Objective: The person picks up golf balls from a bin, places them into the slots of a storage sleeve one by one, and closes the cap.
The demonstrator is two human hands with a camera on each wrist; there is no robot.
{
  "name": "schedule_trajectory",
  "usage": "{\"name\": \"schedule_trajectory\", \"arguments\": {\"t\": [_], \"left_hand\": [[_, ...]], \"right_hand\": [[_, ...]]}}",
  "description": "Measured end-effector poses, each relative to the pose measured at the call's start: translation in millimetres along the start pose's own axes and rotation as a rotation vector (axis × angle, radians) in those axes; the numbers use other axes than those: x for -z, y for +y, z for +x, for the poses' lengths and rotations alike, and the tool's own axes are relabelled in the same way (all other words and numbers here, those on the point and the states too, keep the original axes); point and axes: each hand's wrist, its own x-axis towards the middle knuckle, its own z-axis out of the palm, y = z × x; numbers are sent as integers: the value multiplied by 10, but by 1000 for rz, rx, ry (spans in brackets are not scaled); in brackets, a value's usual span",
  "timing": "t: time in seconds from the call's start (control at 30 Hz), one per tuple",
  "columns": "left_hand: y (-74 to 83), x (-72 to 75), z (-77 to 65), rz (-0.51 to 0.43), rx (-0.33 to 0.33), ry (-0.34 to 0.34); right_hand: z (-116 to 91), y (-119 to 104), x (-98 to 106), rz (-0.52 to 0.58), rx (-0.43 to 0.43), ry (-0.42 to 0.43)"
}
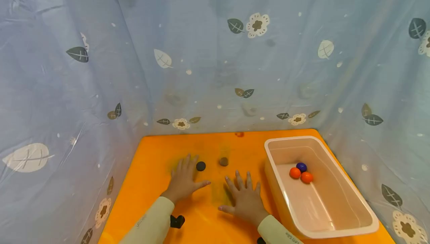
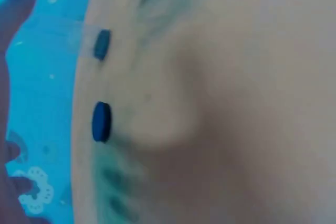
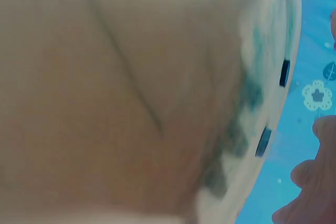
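My left hand (image 1: pixel 184 181) is over the orange table with its fingers spread, holding nothing. Beside its index finger is a small black disc (image 1: pixel 201 166). A second, brownish dark disc (image 1: pixel 223 161) lies a little to the right. My right hand (image 1: pixel 248 201), also spread and without anything in it, is nearer to me and left of the tub. In the left wrist view one disc (image 2: pixel 102 122) appears closer than the other disc (image 2: pixel 102 44). The right wrist view shows both discs, the lower disc (image 3: pixel 263 142) beside a faint see-through patch. Whether either palm touches the table cannot be told.
A pale plastic tub (image 1: pixel 283 188) stands at the right, holding two orange balls (image 1: pixel 307 177) and a blue ball (image 1: pixel 301 167). A blue leaf-and-flower curtain (image 1: pixel 208 50) encloses the table (image 1: pixel 161 147) at the back and sides. A reddish mark (image 1: pixel 239 134) is on the far edge.
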Motion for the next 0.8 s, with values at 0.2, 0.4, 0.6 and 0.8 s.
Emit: {"name": "schedule_trajectory", "arguments": {"t": [0.2, 0.4, 0.6, 0.8], "left_hand": [[160, -98, 467, -418, 90, -21], [401, -337, 881, -633, 132, -13], [593, -653, 1100, -815, 168, 62], [721, -921, 1209, -929, 194, 16]], "right_hand": [[-227, -38, 4, 36, 21, -25], [-423, -50, 30, 33, 59, -2], [-633, -33, 93, 101, 93, 5], [-800, 105, 156, 75, 72, -12]]}}
